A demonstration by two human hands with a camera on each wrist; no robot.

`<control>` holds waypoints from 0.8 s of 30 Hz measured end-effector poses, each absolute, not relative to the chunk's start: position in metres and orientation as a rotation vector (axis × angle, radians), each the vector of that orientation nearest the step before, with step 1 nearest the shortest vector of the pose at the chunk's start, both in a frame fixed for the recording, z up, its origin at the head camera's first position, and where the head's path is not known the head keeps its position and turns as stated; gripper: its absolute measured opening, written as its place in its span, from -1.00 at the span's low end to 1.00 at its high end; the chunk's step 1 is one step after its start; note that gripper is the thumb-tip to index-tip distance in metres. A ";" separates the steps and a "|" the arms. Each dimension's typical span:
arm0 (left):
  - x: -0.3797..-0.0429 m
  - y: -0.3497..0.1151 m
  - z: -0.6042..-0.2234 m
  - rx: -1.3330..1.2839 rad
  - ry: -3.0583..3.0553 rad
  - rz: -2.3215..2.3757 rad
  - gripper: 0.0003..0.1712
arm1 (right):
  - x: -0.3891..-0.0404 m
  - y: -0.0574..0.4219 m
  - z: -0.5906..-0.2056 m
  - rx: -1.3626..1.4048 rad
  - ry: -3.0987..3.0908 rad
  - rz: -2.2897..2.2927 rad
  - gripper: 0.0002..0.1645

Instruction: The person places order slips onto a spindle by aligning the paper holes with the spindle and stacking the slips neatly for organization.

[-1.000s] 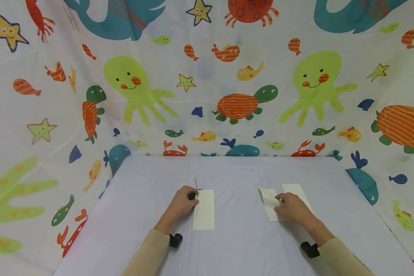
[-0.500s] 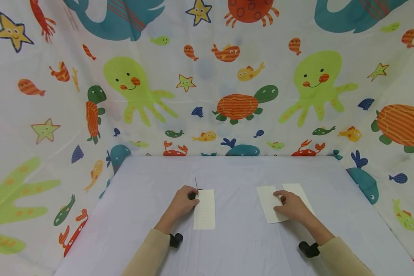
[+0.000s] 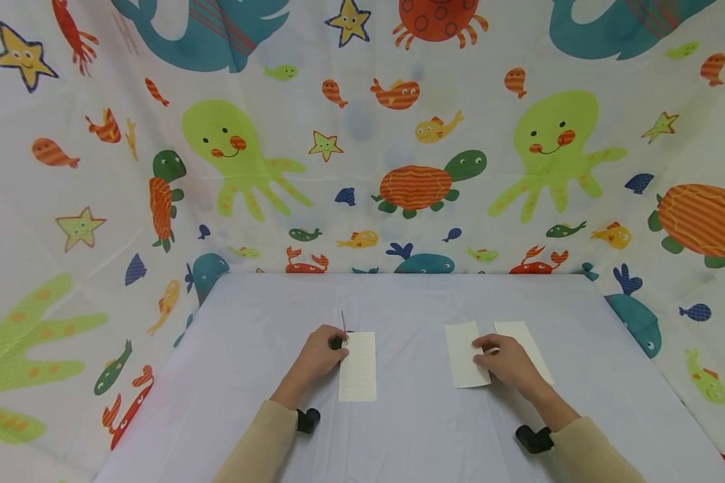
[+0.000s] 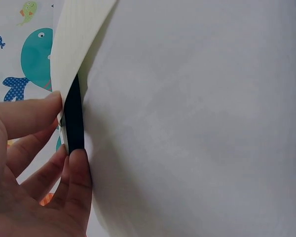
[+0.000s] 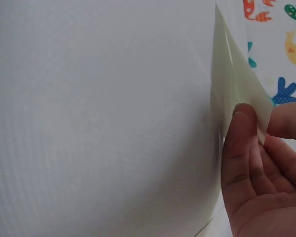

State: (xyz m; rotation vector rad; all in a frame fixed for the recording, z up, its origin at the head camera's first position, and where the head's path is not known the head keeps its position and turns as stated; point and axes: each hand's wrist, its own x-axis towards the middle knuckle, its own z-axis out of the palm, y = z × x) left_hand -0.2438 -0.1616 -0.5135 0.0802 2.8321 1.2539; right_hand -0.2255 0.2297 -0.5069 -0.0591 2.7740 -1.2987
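Note:
In the head view my left hand (image 3: 319, 354) pinches a black binder clip (image 3: 335, 343) at the upper left corner of a cream lined paper slip (image 3: 359, 369). A thin wire handle stands up from the clip. The left wrist view shows the clip's dark spine (image 4: 75, 116) along the paper's edge, between thumb and fingers. My right hand (image 3: 510, 362) pinches the right edge of a loose cream slip (image 3: 466, 355) between thumb and fingers. In the right wrist view that sheet (image 5: 233, 81) bends upward. Another cream slip (image 3: 527, 342) lies partly behind the right hand.
The white cloth-covered table (image 3: 411, 436) carries the slips. Behind it hangs a curtain (image 3: 350, 174) printed with sea animals. Black wrist cameras sit at the left cuff (image 3: 307, 421) and right cuff (image 3: 533, 439).
My right hand has drawn its slip leftward, away from the slip behind it, and the sheet now shows flatter and wider. The left hand, clip and lined slip stay almost still.

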 end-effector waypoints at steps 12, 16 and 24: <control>-0.244 -0.163 -0.514 0.067 2.830 1.245 -0.76 | -0.223 0.216 -0.507 -0.007 2.709 -1.495 -0.65; -0.243 -0.163 -0.513 0.052 2.830 1.236 -0.75 | -0.221 0.211 -0.506 -0.003 2.665 -1.561 -0.64; -0.243 -0.161 -0.515 0.047 2.832 1.241 -0.75 | -0.217 0.203 -0.506 -0.009 2.606 -1.659 -0.62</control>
